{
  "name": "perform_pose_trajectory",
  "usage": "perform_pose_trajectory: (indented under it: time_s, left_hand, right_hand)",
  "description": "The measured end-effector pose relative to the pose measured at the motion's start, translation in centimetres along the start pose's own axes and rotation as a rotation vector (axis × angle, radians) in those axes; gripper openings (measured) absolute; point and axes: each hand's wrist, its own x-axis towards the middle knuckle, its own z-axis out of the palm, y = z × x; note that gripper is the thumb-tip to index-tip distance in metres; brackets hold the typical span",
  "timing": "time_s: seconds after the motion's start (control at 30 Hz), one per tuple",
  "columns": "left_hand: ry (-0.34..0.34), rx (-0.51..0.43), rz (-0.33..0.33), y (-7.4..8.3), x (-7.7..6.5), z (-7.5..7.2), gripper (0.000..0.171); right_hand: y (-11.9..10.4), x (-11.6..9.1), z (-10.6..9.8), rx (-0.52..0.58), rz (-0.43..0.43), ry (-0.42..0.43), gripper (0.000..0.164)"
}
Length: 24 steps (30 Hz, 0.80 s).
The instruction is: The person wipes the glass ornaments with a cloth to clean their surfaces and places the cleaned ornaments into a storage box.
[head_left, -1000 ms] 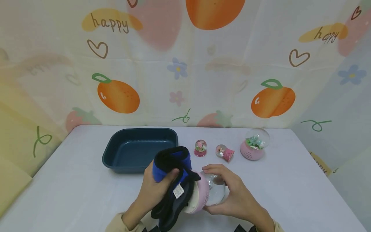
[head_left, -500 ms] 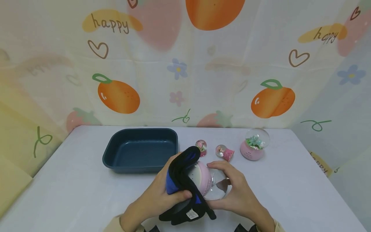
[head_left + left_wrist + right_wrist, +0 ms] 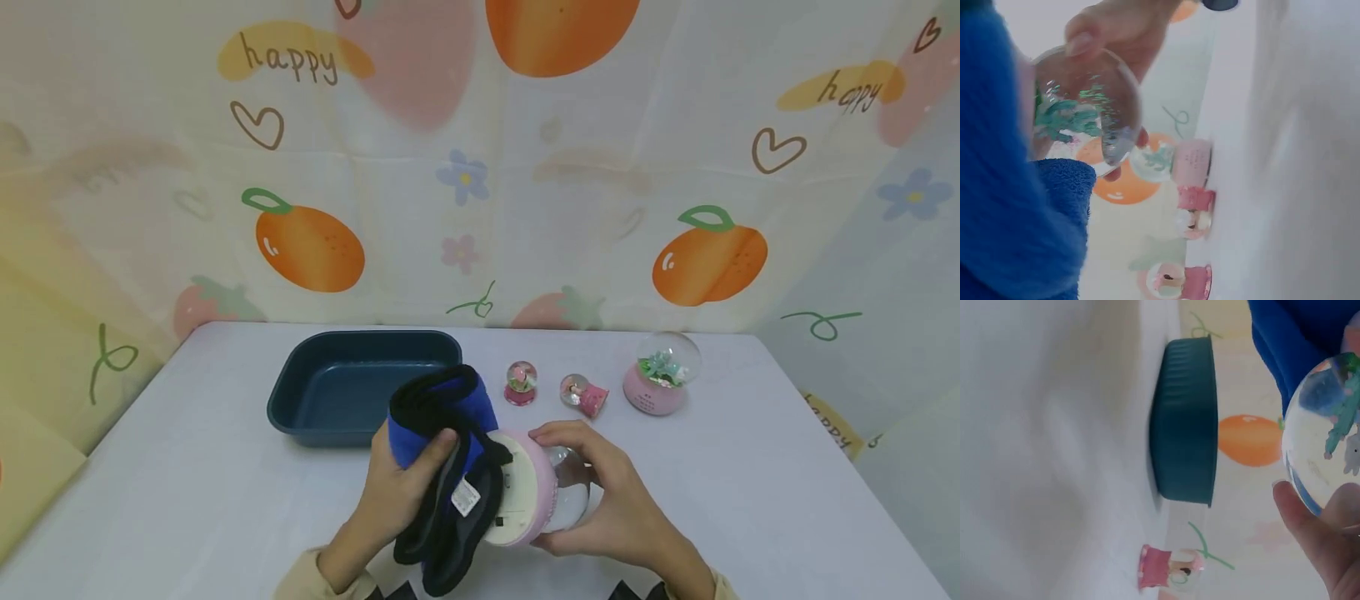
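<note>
My left hand (image 3: 393,500) grips a folded blue cloth (image 3: 480,410) with black edging and a white label, thumb on top. My right hand (image 3: 618,496) holds a large snow globe (image 3: 543,492) sideways by its clear dome, fingers above and thumb below. Its pink base points left, and the pale underside shows to the head camera. The cloth's edge overlaps that underside in this view. In the left wrist view, green foliage shows inside the dome (image 3: 1085,112) beside the cloth's fluffy blue side. The right wrist view shows a small white figure in the globe (image 3: 1310,444).
A dark teal tray (image 3: 300,437) stands behind the left hand. To its right are a small upright snow globe (image 3: 521,383), a small one lying tipped (image 3: 585,396) and a large pink-based globe (image 3: 654,392). A patterned curtain hangs behind the white table (image 3: 187,467).
The cloth moved right and around the globe's base half a second ago, then came back left off it. The globe has turned, so more of its underside shows.
</note>
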Motion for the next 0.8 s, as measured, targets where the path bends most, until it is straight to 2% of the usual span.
perform_pose_trajectory:
  time_s: [0.07, 0.13, 0.23, 0.3, 0.37, 0.53, 0.63, 0.8]
  left_hand:
    - [-0.034, -0.082, -0.062, 0.3, -0.1, -0.3, 0.021]
    - [-0.124, -0.11, -0.076, 0.6, -0.1, -0.6, 0.024]
    - [-0.285, -0.031, -0.008, 0.9, 0.1, -0.6, 0.037]
    - [-0.333, 0.028, 0.007, 1.0, 0.2, -0.2, 0.046]
    - [-0.326, 0.076, 0.011, 1.0, 0.3, 0.1, 0.051]
    - [-0.217, 0.127, -0.003, 0.5, 0.2, 0.1, 0.035]
    - [-0.162, 0.135, -0.047, 0.2, 0.2, -0.1, 0.032]
    - [-0.138, 0.122, -0.099, -0.2, 0.4, -0.3, 0.029]
  right_hand:
    - [-0.1, 0.0, 0.0, -0.016, 0.007, -0.006, 0.084]
    - [-0.2, 0.0, 0.0, -0.04, 0.026, -0.014, 0.083]
    - [-0.3, 0.0, 0.0, -0.09, 0.049, -0.021, 0.083]
    - [-0.3, -0.1, 0.0, -0.115, 0.061, -0.026, 0.083]
    - [-0.2, -0.2, 0.0, -0.136, 0.073, -0.034, 0.083]
    - [-0.2, -0.2, 0.0, -0.146, 0.067, -0.042, 0.082]
    - [-0.2, -0.1, -0.1, -0.165, 0.053, -0.041, 0.082]
    - [0.0, 0.0, -0.4, -0.208, 0.044, -0.033, 0.082]
